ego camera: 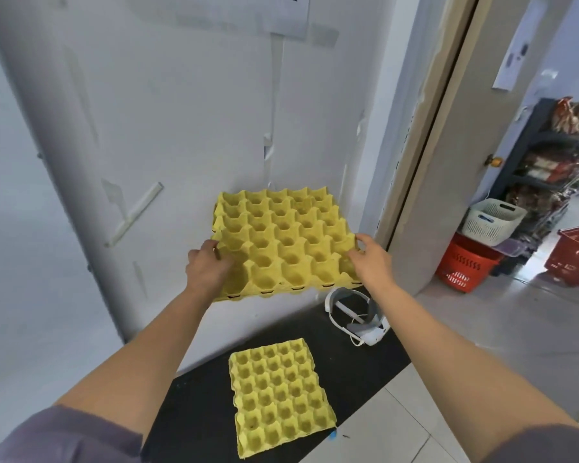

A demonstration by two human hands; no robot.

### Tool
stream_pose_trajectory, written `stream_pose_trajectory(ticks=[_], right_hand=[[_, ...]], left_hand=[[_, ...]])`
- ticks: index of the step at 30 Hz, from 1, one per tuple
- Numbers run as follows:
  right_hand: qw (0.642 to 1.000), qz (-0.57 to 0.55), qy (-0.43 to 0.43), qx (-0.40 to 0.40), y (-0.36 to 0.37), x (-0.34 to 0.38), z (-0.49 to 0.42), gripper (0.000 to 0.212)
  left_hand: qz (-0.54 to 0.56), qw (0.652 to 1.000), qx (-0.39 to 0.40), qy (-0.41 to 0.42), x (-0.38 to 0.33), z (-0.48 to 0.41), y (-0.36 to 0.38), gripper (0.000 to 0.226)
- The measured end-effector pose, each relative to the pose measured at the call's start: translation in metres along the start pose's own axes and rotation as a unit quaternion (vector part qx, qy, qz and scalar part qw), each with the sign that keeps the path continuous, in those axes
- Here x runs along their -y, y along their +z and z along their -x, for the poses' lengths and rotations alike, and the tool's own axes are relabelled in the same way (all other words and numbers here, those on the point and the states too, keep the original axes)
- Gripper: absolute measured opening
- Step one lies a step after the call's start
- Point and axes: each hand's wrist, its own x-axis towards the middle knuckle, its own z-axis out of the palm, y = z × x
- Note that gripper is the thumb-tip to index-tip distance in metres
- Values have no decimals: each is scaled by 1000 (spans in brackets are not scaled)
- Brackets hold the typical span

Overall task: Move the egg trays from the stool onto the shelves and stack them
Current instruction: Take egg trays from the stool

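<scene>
Now | hands (208, 267) (370, 259) grip egg trays (281, 238) | wall (181, 128) ahead | below: lone tray (281, 396), headset (355, 317)

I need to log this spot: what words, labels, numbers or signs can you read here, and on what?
No text is readable.
Paper sheet on the wall: a dark mark, cut off by the frame.
Paper on the door: dark marks, blurred.
Red baskets: white markings, too blurred.
Shelf packages: too small.
No print seen: held egg tray, lower egg tray.
</scene>
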Motion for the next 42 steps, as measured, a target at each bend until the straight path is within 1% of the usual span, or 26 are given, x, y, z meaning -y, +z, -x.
stream_pose_trajectory(ticks=[4, 8, 17, 21, 23, 25, 28, 33, 39, 42], right_hand=[[999, 9, -35, 2, -16, 15, 24, 44], [998, -10, -60, 25, -33, 20, 61, 42], [991, -39, -111, 70, -62, 52, 158, 42], [987, -32, -143, 70, -66, 81, 193, 41], [985, -34, -155, 65, -66, 96, 214, 41], [984, -42, -162, 64, -63, 108, 238, 41], [983, -46, -163, 64, -58, 120, 276, 41], [984, -52, -149, 80, -48, 135, 355, 39], [981, -52, -160, 97, -44, 155, 431, 42], [978, -51, -176, 102, -46, 167, 457, 42]], left_hand=[[-7, 999, -28, 25, -10, 35, -26, 82], [-18, 998, -49, 43, -13, 85, -50, 78], [-40, 991, -124, 37, -2, 209, -115, 81], [-33, 987, -155, 39, 2, 248, -150, 72], [-27, 984, -171, 42, 10, 263, -170, 68], [-27, 981, -187, 43, 22, 279, -189, 57], [-20, 980, -195, 43, 41, 304, -215, 54], [-32, 981, -189, 37, 80, 360, -265, 54], [-29, 975, -216, 37, 110, 427, -314, 56], [-23, 973, -228, 30, 120, 458, -331, 68]])
